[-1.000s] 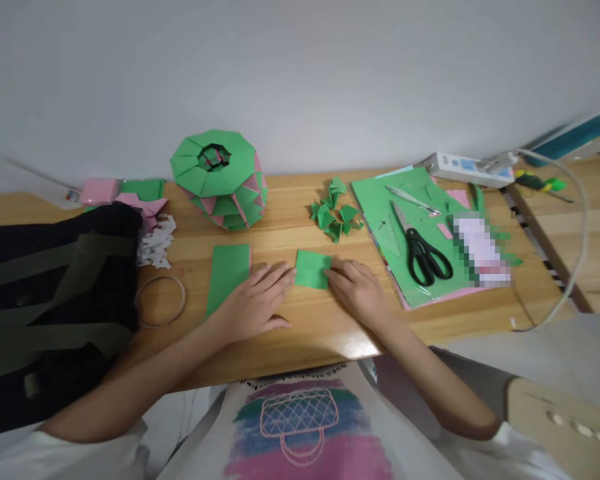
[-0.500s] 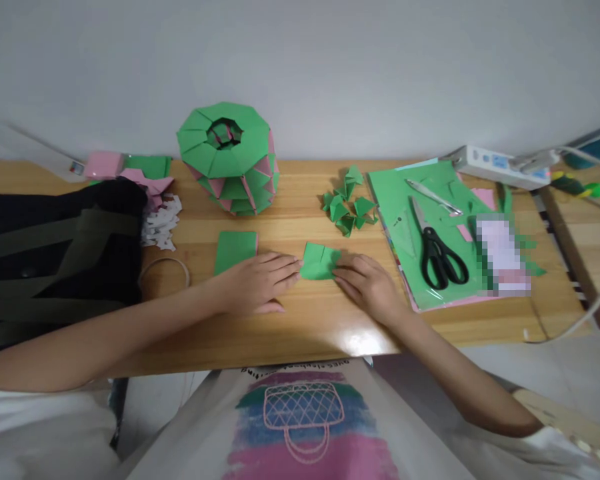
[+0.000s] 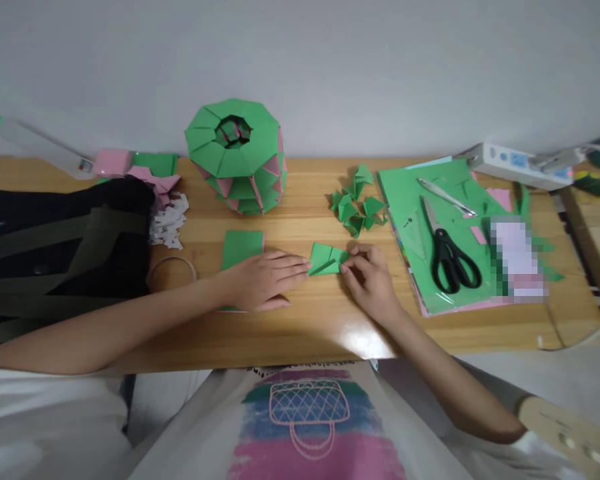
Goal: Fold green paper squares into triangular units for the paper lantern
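A small piece of green paper (image 3: 325, 257) lies on the wooden table between my hands, its lower edge folded up at a slant. My right hand (image 3: 370, 280) pinches the paper's right corner between thumb and fingers. Flat on the table, my left hand (image 3: 267, 280) has its fingers stretched out, the tips touching the paper's left corner. Partly under that hand is a stack of green and pink paper (image 3: 243, 247). Several folded green paper pieces (image 3: 357, 203) lie just behind the paper.
A round green and pink paper structure (image 3: 235, 160) stands at the back. Black scissors (image 3: 453, 260) and a cutter (image 3: 445, 197) rest on green sheets (image 3: 405, 193) at right, beside a blurred-out phone (image 3: 517, 257). A power strip (image 3: 520, 167) is behind. On the left lies a black bag (image 3: 55, 247).
The lower part of the green paper has been turned up into a slanted fold. My right hand has closed into a pinch on its corner; the whole view has shifted slightly.
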A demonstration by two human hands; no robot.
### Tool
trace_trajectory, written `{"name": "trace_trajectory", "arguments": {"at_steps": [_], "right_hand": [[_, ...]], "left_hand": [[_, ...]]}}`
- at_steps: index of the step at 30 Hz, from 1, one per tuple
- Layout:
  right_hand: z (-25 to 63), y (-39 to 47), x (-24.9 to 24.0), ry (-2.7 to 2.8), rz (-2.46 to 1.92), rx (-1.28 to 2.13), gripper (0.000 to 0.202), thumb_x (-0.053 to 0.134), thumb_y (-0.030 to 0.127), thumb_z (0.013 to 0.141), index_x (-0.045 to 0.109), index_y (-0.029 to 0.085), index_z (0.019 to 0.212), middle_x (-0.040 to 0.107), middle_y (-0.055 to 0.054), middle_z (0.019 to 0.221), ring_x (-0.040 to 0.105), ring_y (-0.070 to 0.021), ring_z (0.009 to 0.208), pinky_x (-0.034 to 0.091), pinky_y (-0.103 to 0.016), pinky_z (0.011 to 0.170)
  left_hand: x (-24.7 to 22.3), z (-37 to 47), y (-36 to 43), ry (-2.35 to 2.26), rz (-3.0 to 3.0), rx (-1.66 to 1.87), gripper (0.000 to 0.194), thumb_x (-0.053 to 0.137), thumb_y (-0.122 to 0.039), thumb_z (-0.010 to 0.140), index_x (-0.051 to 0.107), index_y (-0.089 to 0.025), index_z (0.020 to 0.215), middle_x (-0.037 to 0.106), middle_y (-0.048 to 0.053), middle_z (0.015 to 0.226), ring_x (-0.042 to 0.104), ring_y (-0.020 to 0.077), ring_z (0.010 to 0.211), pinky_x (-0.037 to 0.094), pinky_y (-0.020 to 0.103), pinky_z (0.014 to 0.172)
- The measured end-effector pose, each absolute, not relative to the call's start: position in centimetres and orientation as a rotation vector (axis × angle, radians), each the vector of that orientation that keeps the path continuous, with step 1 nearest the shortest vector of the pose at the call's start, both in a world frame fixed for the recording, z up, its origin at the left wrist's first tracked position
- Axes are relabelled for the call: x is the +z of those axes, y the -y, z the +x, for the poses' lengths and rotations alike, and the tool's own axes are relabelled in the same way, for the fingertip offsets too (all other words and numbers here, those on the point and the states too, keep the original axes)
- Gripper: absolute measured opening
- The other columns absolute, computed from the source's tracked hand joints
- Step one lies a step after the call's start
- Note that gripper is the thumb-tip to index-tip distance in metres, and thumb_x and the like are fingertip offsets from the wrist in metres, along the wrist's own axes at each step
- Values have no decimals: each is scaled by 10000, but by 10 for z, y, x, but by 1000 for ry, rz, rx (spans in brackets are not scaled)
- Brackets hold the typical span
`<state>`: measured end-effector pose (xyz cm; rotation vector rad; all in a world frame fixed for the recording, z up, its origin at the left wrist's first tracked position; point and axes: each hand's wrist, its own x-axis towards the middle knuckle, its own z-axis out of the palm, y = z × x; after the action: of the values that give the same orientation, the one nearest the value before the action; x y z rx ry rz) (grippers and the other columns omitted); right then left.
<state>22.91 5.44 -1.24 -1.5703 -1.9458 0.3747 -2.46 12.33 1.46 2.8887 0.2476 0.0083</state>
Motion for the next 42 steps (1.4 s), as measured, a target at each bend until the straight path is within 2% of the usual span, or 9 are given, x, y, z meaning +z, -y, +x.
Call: {"name": "trace_trajectory", "arguments": {"at_steps": [13, 20, 23, 25, 28, 30, 34, 38, 42], "right_hand": [[224, -55, -16, 1857, -1600, 380, 150, 545, 240, 848, 618, 186, 729, 588, -106, 962, 581, -253, 956, 477, -414, 829], [223, -59, -15, 1874, -1594, 240, 142, 574, 226, 835, 610, 189, 702, 593, -88, 878, 608, -233, 869, 514, -381, 749], [219, -46, -13, 1873, -1578, 93, 82, 558, 210, 861, 625, 165, 870, 606, -121, 918, 601, -246, 897, 513, -388, 744], [216, -31, -9, 1901, -1528, -9, 159, 559, 191, 867, 609, 144, 1010, 619, -155, 993, 591, -264, 948, 497, -411, 772], [212, -9, -2, 2075, -1327, -64, 201, 594, 190, 855, 615, 192, 1055, 677, -90, 972, 617, -223, 938, 490, -363, 814], [211, -1, 3, 2253, -1225, -23, 278, 581, 243, 875, 606, 169, 1142, 699, -88, 1059, 613, -219, 1042, 472, -348, 907], [209, -1, 5, 2541, -1285, 131, 610, 447, 447, 926, 426, 45, 1385, 532, -164, 1388, 429, -291, 1326, 353, -437, 1083], [209, -3, -2, 2566, -1405, 212, 724, 417, 512, 921, 265, 80, 1482, 455, -154, 1457, 373, -296, 1373, 312, -470, 1117], [208, -1, -5, 2560, -1457, 251, 737, 410, 515, 923, 222, 95, 1498, 444, -142, 1468, 368, -295, 1375, 291, -483, 1123]], "left_hand": [[9, -23, -116, -302, 3013, 0, 494, 422, -422, 956, 491, -115, 1337, 531, 132, 1400, 453, 241, 1322, 297, 370, 1067], [9, -24, -116, -273, 3070, 31, 474, 450, -410, 945, 527, -108, 1303, 552, 134, 1380, 482, 244, 1297, 301, 359, 1061], [9, -24, -116, -255, 3080, 46, 495, 447, -421, 943, 532, -86, 1298, 561, 147, 1368, 491, 251, 1288, 299, 362, 1065], [8, -24, -116, -254, 3087, 48, 500, 455, -416, 940, 533, -76, 1298, 566, 151, 1361, 491, 250, 1288, 300, 362, 1067], [8, -23, -116, -255, 3096, 30, 485, 441, -406, 948, 535, -86, 1300, 565, 139, 1366, 484, 238, 1293, 306, 356, 1065], [8, -24, -116, -251, 3101, 26, 488, 429, -404, 953, 529, -83, 1306, 565, 140, 1365, 484, 236, 1292, 313, 355, 1059], [6, -24, -116, -252, 3094, 41, 501, 448, -396, 945, 510, -70, 1321, 563, 150, 1365, 475, 244, 1297, 308, 363, 1062], [5, -24, -116, -255, 3065, 62, 489, 465, -386, 939, 514, -77, 1314, 553, 156, 1374, 463, 249, 1310, 302, 367, 1070], [6, -24, -115, -261, 3053, 30, 486, 460, -382, 940, 506, -85, 1322, 536, 152, 1391, 455, 251, 1318, 302, 370, 1069]]}}
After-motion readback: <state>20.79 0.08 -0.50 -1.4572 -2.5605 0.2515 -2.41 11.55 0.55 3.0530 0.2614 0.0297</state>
